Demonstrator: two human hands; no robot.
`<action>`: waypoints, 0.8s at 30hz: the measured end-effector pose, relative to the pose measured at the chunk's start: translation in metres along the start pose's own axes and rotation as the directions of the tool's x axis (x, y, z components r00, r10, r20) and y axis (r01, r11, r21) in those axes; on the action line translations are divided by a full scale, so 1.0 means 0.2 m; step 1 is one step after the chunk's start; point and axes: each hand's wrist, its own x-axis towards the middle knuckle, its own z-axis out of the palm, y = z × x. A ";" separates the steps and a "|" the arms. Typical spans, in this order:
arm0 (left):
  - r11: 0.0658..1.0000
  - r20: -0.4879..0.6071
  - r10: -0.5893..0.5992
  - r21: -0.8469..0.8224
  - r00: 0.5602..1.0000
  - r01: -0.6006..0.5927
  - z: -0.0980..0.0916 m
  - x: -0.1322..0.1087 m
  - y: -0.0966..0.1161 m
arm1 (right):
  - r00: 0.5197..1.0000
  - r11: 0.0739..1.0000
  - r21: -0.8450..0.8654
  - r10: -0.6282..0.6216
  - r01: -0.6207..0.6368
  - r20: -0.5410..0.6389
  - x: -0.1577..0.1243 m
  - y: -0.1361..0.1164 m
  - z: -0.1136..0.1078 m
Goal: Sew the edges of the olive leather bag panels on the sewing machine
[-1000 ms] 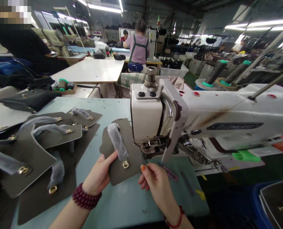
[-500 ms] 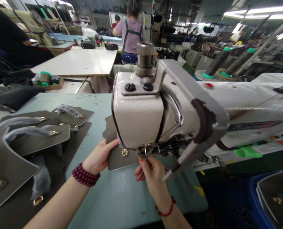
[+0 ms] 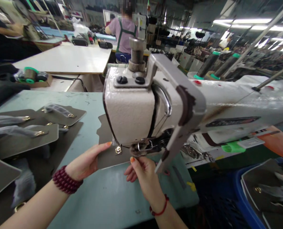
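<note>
A: Where is the panel being worked on?
B: The dark grey panel lies flat on the blue-green table, partly under the head of the sewing machine. The head covers its right part, so I can't see the needle meeting it.

A: And the left hand?
B: It grips the panel's left edge, thumb on top and the other fingers curled lower down. The thumb points right, towards a small gold fitting on the panel, just beside it. A dark red bead bracelet circles that wrist.

A: What is the right hand doing?
B: It is at the panel's near edge, just below the machine head, with the thumb raised towards the edge and the lower fingers curled. I cannot tell whether it pinches the panel or only touches it. A red cord bracelet is on that wrist.

A: What else is on the table?
B: On the left, well apart from the panel in hand, overlapping grey panels lie in a loose pile, with handles wrapped in clear plastic.

A: And farther out?
B: At the near right, a blue tub holds more such panels. Beyond the machine, on the right, two dark thread cones lean upright. On the far left is a white table, and past it a person in a purple top, back turned.
</note>
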 end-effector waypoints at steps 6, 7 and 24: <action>0.925 0.172 -0.072 0.380 0.982 0.002 0.03 -0.06 0.04 | 1.000 1.000 0.022 0.012 -0.011 -0.026 -0.02 -0.02 0.02; 0.919 0.166 -0.064 0.395 0.984 -0.006 0.04 -0.06 0.05 | 1.000 1.000 0.025 0.011 -0.010 -0.027 -0.02 -0.01 0.02; 0.932 0.062 0.012 0.362 0.998 -0.034 0.10 -0.08 0.11 | 0.998 0.991 0.130 -0.003 0.011 -0.065 0.02 0.05 0.08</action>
